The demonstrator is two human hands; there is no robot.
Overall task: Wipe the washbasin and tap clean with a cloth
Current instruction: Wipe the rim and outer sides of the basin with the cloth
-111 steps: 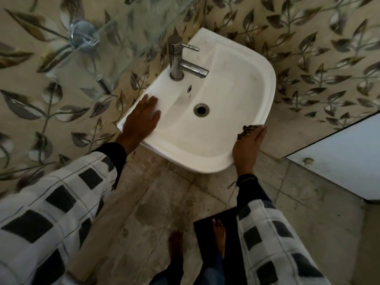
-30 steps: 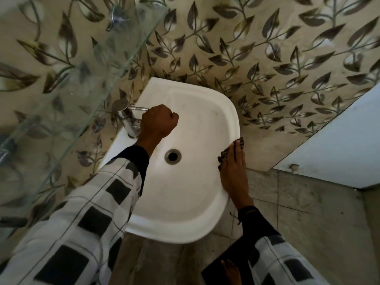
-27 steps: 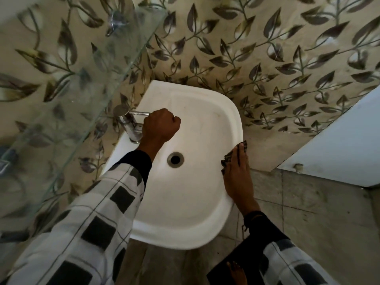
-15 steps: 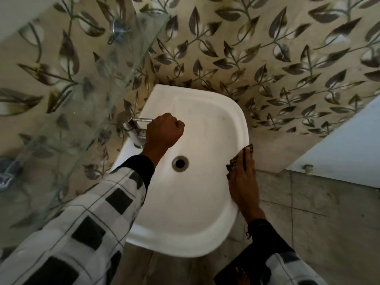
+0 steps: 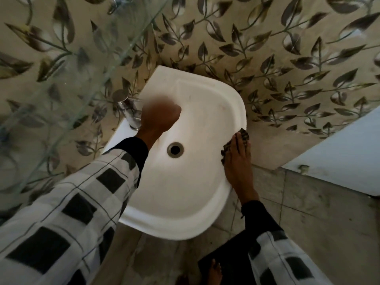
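Observation:
A white washbasin (image 5: pixel 185 194) hangs on the leaf-patterned wall, its drain (image 5: pixel 175 149) near the middle. The chrome tap (image 5: pixel 127 112) stands at the basin's left rim. My left hand (image 5: pixel 159 116), blurred, is closed in a fist over the tap's spout, which it hides. My right hand (image 5: pixel 236 163) lies flat on the basin's right rim and presses a dark checked cloth (image 5: pixel 243 135) against it; only the cloth's edges show past the fingers.
A glass partition (image 5: pixel 67 79) slants down at the left, close to the tap. A white door (image 5: pixel 339 161) stands at the right. A dark mat (image 5: pixel 226 262) and a bare foot (image 5: pixel 214 272) are on the tiled floor below the basin.
My left hand went from the basin's left rim to a fist around the tap spout and is now blurred by motion. My right hand slid the cloth a little along the right rim.

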